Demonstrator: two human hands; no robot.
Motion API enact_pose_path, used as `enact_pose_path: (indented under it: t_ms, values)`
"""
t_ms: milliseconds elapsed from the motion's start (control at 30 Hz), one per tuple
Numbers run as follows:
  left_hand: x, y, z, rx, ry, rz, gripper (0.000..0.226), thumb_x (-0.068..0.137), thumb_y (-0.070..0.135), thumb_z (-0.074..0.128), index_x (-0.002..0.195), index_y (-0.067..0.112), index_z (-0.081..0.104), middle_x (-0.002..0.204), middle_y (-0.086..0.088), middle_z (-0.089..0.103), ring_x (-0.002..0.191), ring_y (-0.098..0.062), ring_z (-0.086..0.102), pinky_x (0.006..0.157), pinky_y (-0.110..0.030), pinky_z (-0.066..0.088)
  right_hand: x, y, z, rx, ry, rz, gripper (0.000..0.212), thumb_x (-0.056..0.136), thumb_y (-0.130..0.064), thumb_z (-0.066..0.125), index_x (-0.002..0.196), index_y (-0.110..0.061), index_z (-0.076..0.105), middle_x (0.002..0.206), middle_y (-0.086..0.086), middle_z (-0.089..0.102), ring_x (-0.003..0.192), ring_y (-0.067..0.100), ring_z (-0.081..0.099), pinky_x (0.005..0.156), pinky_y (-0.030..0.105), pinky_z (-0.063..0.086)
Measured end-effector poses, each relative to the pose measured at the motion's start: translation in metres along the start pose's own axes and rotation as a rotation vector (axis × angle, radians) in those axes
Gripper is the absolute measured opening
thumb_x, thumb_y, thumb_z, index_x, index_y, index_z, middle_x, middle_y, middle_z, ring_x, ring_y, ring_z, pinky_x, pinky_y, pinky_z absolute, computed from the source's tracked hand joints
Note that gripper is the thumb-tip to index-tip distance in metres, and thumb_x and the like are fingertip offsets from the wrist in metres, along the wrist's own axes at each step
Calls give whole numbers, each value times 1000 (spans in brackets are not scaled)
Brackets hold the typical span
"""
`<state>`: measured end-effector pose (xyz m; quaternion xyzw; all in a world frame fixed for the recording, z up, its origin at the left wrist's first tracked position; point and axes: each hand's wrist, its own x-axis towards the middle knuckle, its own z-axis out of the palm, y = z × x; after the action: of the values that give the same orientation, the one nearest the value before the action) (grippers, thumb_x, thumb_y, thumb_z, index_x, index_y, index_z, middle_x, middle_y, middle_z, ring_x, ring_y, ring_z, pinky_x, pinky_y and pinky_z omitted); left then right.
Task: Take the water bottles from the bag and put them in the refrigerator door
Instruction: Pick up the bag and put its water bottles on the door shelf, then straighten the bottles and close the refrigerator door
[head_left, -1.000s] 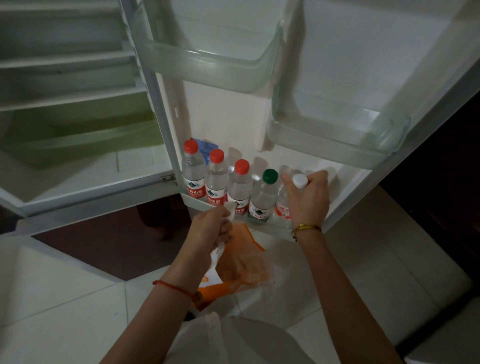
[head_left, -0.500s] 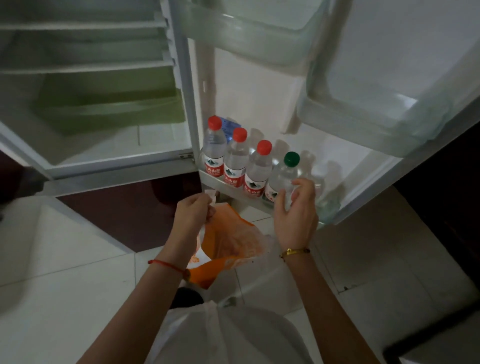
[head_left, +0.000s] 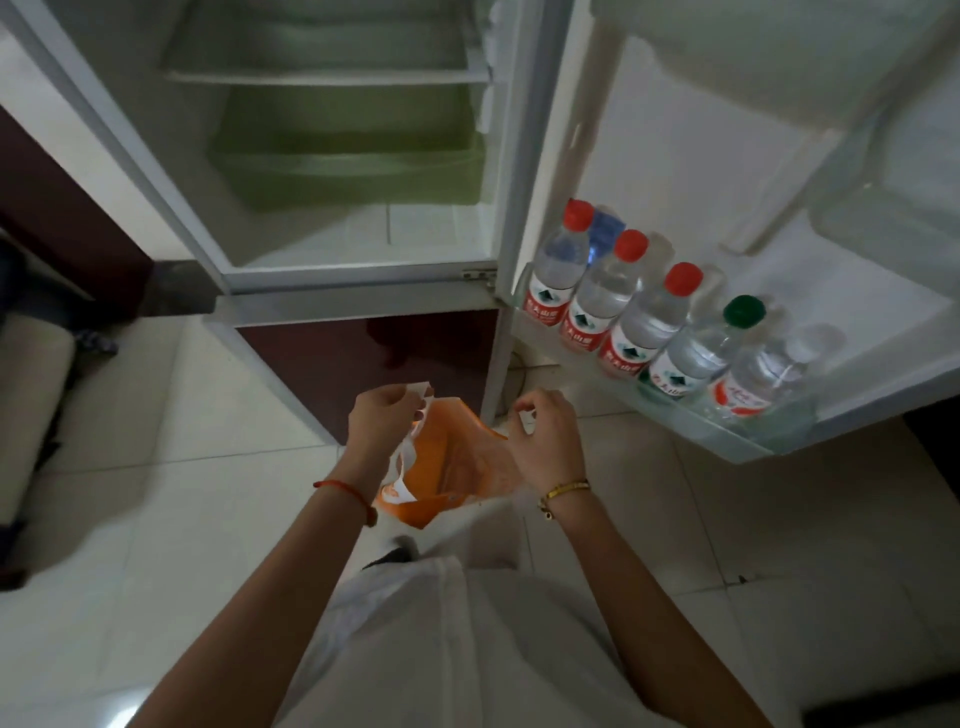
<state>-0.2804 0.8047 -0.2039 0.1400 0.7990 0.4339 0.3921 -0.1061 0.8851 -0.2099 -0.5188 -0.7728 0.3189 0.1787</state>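
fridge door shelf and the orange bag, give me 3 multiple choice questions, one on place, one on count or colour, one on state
1. Where do the clear plastic water bottles stand?
A. lowest door shelf
B. green drawer
C. floor

2. How many of those bottles have red caps?
A. one
B. three
C. five

3. What are the hands doing?
A. both holding the bag open
B. both hanging free
C. one gripping a bottle

Answers:
1 A: the row of clear plastic water bottles sits in the lowest door shelf.
2 B: three red caps, then a green cap and a pale one.
3 A: the left hand and right hand each pinch an edge of the orange plastic bag.
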Motion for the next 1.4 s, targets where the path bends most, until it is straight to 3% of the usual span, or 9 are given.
enact_pose_path:
  t_ms: [233,333,600,800,900,1000,1067,1167,1400]
  values:
    - [42,-26,-49,192,23,-13,18,89,17,57,80,12,71,82,-12,70,75,-22,61,73,-34,52,1,-29,50,-7,-43,27,7,86,-11,57,89,-9,63,95,5,60,99,24,52,75,16,26]
    - [58,-39,-69,278,51,-47,23,90,15,54,88,2,72,81,-12,66,75,-21,60,62,-24,44,6,-39,73,-17,-83,43,6,85,-14,58,88,-10,63,93,6,63,97,26,54,74,18,26]
    - [89,-56,-117,389,107,-137,39,93,17,55,129,5,63,136,-16,62,127,-35,54,108,-36,39,10,-64,104,-15,-103,57,6,84,-12,59,87,-8,63,91,7,64,95,25,53,77,21,28]
    - [100,-27,-124,409,95,13,37,86,20,52,112,1,70,117,-24,69,112,-41,60,92,-35,44,12,-72,102,14,-51,112,9,86,-11,58,91,-6,64,95,8,62,95,19,46,80,24,33]
    - [102,-7,-120,362,41,130,32,89,15,57,117,12,72,119,-14,71,112,-35,63,99,-37,48,16,-74,98,30,-27,148,12,87,-12,57,95,-6,63,98,9,62,99,23,48,84,27,39]
    - [102,13,-110,288,-21,263,30,89,25,59,115,22,73,114,-3,74,107,-26,68,98,-43,52,19,-79,89,70,6,188,17,89,-13,56,104,-7,62,106,9,61,105,24,47,77,16,32]
    - [96,27,-102,231,-69,339,28,91,20,59,116,18,72,108,5,72,102,-14,67,99,-34,51,23,-84,79,91,65,193,21,89,-14,56,108,-8,61,108,10,61,107,26,48,80,16,33]
    - [89,44,-89,176,-131,474,28,92,13,59,117,14,71,108,7,70,100,0,64,96,-13,46,28,-92,64,112,187,135,23,87,-20,53,102,-7,63,99,11,65,96,29,57,91,40,45]
    - [79,69,-73,76,-279,622,27,92,11,59,117,9,70,113,-3,73,100,6,66,98,-17,49,23,-95,40,113,358,119,18,90,-14,57,107,-11,60,107,6,62,100,27,55,85,32,43]
